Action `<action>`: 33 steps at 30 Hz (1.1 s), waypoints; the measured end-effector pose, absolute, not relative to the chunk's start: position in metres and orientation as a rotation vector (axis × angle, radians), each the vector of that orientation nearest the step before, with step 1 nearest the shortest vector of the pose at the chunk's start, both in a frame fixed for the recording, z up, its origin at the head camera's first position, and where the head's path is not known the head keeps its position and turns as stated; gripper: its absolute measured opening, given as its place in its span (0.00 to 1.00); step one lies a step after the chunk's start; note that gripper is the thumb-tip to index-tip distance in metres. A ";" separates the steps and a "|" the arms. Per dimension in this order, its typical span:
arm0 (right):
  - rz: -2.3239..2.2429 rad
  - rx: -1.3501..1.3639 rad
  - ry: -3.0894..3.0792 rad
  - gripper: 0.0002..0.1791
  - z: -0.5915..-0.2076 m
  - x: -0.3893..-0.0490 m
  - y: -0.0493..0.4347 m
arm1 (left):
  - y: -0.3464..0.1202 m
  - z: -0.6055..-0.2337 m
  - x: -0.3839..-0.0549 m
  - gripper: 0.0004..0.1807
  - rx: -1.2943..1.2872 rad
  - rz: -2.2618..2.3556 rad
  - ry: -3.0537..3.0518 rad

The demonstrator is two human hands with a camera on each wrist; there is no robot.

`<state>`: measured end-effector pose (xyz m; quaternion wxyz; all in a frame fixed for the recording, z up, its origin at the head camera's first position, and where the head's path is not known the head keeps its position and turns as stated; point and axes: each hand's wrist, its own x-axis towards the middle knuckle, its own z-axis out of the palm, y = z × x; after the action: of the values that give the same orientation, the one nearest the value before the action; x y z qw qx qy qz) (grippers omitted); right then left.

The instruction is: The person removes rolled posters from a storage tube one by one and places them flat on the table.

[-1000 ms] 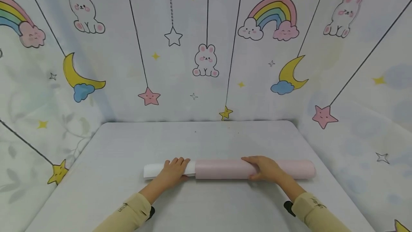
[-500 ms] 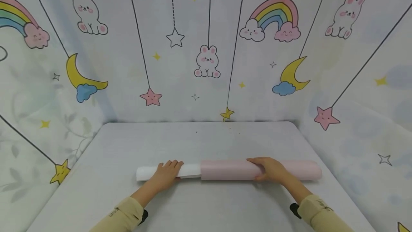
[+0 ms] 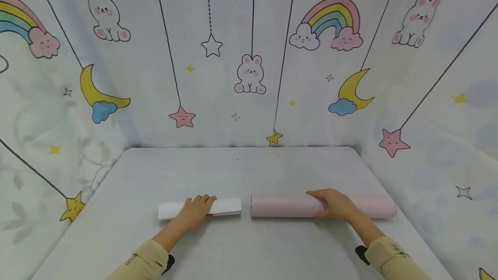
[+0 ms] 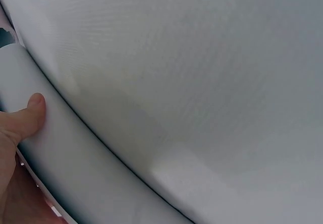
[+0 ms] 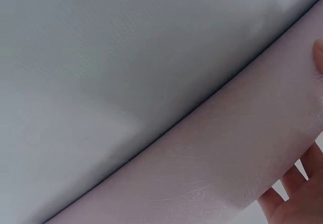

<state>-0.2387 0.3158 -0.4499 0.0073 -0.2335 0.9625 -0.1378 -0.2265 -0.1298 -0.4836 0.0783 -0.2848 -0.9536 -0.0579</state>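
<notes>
A white roll [image 3: 227, 206], like rolled-up paper with a loose edge along its near side, lies on the left. My left hand [image 3: 196, 212] grips it around the middle, fingers over the far side; the thumb [image 4: 34, 112] lies along the roll in the left wrist view. To the right is a longer, thicker pink roll [image 3: 284, 205] with a smooth, slightly creased surface [image 5: 212, 153]. My right hand [image 3: 336, 205] holds it past its middle, thumb on the near side and fingers on the far side. A narrow gap parts the two rolls' facing ends.
Both rolls lie on a white-covered table [image 3: 241, 249] with rounded far corners. A pale curtain [image 3: 218, 81] printed with rabbits, stars, moons and rainbows stands behind and at both sides. The pink roll's right end is close to the table's right edge.
The white roll has slid left with my left hand, out of the pink roll's open end, and is now apart from it. My right hand has moved the pink roll slightly right.
</notes>
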 end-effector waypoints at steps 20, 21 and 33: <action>-0.413 -0.657 3.027 0.40 -0.446 -0.273 0.325 | -0.125 -0.482 -0.223 0.25 -0.763 -0.132 -2.921; -0.396 -0.653 3.039 0.40 -0.447 -0.276 0.325 | -0.125 -0.483 -0.223 0.25 -0.760 -0.129 -2.920; -0.014 -0.450 3.235 0.37 -0.452 -0.301 0.319 | -0.124 -0.482 -0.219 0.24 -0.769 -0.118 -2.908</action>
<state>-0.3008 0.3187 -0.4522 -0.0623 -0.1376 0.9885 -0.0042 -0.2192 -0.1239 -0.4822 0.0655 -0.2548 -0.9640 -0.0392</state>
